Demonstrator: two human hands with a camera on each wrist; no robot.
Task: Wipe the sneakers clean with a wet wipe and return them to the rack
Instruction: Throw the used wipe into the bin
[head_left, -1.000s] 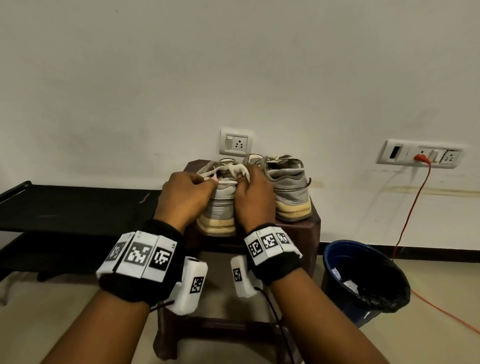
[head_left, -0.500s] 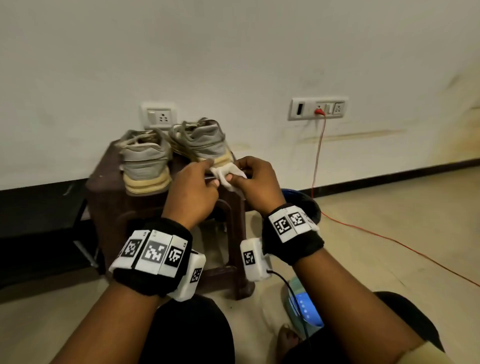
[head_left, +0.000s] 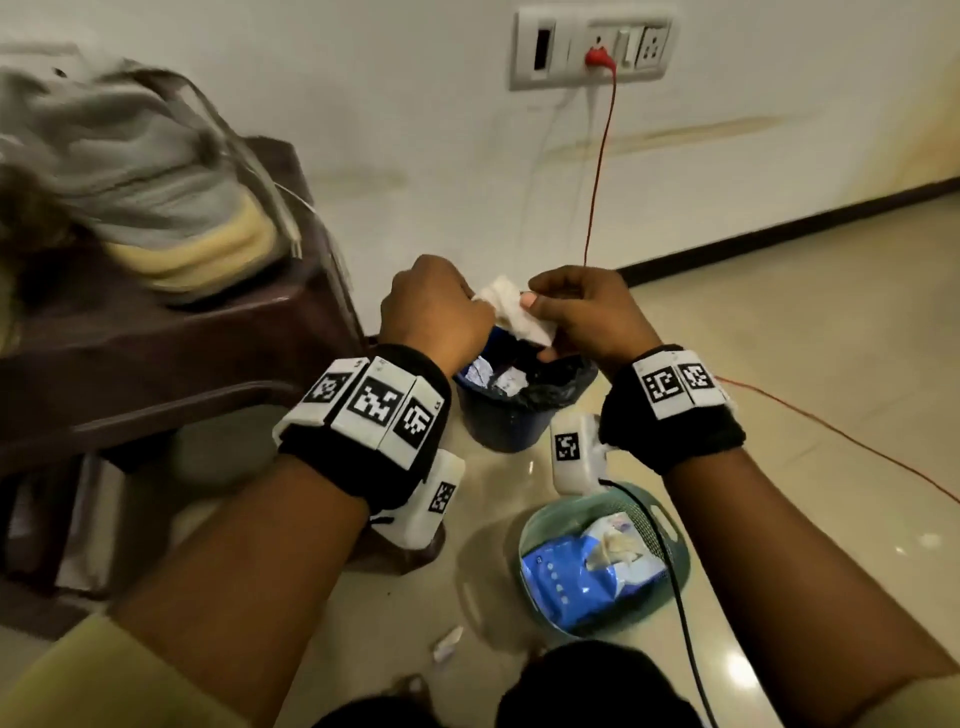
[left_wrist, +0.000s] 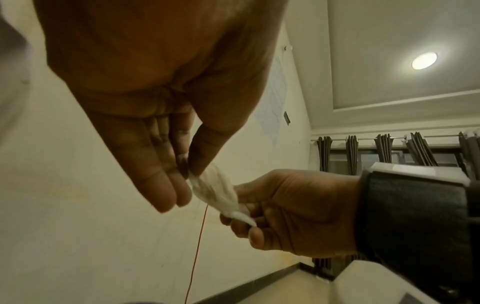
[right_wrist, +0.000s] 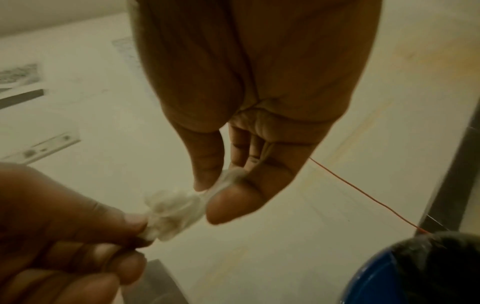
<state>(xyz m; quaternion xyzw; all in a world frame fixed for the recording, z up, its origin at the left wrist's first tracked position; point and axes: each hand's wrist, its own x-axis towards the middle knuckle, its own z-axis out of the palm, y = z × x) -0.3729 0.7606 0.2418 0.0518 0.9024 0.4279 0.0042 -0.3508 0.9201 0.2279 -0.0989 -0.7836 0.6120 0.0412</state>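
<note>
A crumpled white wet wipe (head_left: 511, 312) hangs between both hands above the blue bin (head_left: 511, 410). My left hand (head_left: 436, 306) pinches its left end with thumb against fingertips (left_wrist: 187, 174). My right hand (head_left: 576, 312) pinches the other end (right_wrist: 223, 185). The wipe (left_wrist: 218, 193) (right_wrist: 174, 214) is stretched between them. A grey sneaker with a cream sole (head_left: 150, 192) sits blurred on the dark brown stool (head_left: 171, 343) at the left; the second sneaker is only a sliver at the left edge.
The blue bin, lined with a black bag, holds scraps. A green basket (head_left: 670, 530) on the floor near me contains a blue wipes packet (head_left: 576, 571). A red cable (head_left: 597, 171) runs from the wall socket (head_left: 592, 47) across the floor. A small white scrap (head_left: 447, 642) lies on the tiles.
Both hands left the sneakers and carried the wipe right and down, from the stool to above the bin. My head turned right and down with them.
</note>
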